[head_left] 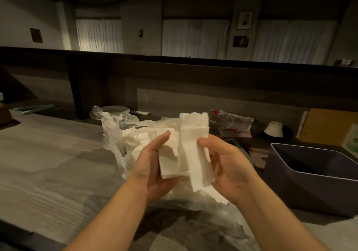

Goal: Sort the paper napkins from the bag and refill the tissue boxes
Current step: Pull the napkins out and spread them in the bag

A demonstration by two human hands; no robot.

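Both your hands hold a loose bunch of napkins point(186, 150) above the bag point(116, 134).

Your left hand point(155, 165) and right hand point(228, 163) curl round uneven sheets, mid-counter point(48, 154). I think hanging ones could slip out or tear. The purple bin point(310, 183) waits by the counter's right edge.

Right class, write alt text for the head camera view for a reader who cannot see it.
Both hands, left hand and right hand, hold a stack of white paper napkins above a clear plastic bag on a wooden table. A dark plastic tub sits to the right.
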